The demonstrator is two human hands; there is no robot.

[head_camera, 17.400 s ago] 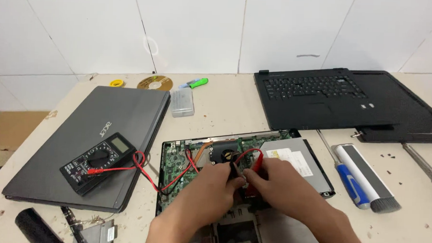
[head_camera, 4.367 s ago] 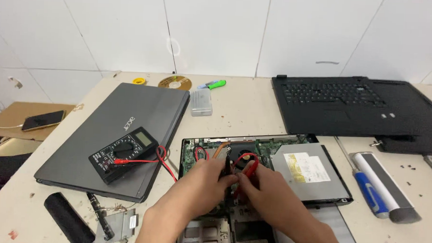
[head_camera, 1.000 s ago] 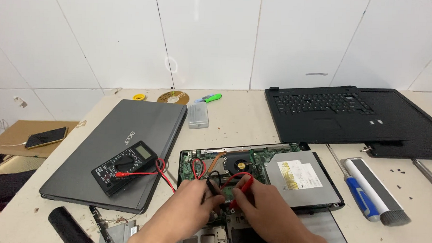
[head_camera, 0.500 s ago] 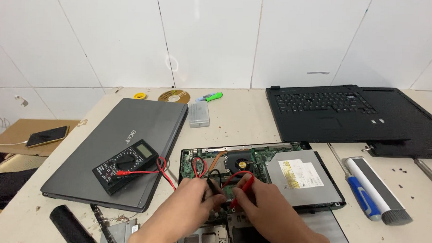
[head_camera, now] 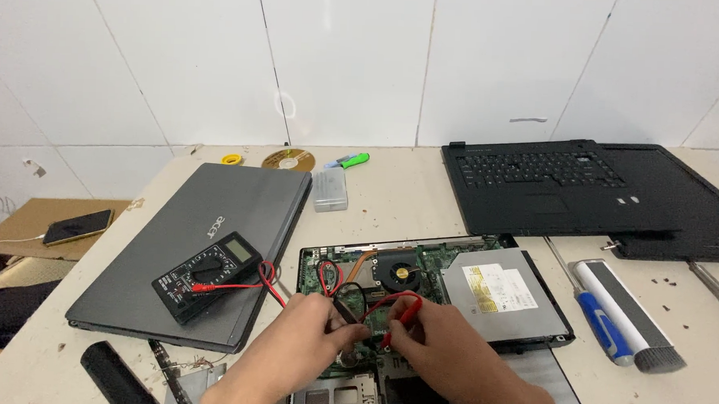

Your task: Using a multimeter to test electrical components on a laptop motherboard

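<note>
Left hand: the left hand (head_camera: 311,340) pinches a black probe (head_camera: 345,311), fingers clenched on it, tip on the green circuit board (head_camera: 337,274).
Right hand: the right hand (head_camera: 438,348) grips a red probe (head_camera: 404,313), seemingly touching the same board.
Board: it lies in the opened laptop at the table's near centre.
Meter: a black multimeter (head_camera: 207,275) rests on a closed grey laptop (head_camera: 215,221) to the left, its leads running to the probes.

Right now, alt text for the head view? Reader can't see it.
Two bare hands press multimeter probes onto an opened laptop's motherboard: left hand holds the black probe, right hand the red probe. The multimeter lies on a closed grey laptop to the left.
</note>
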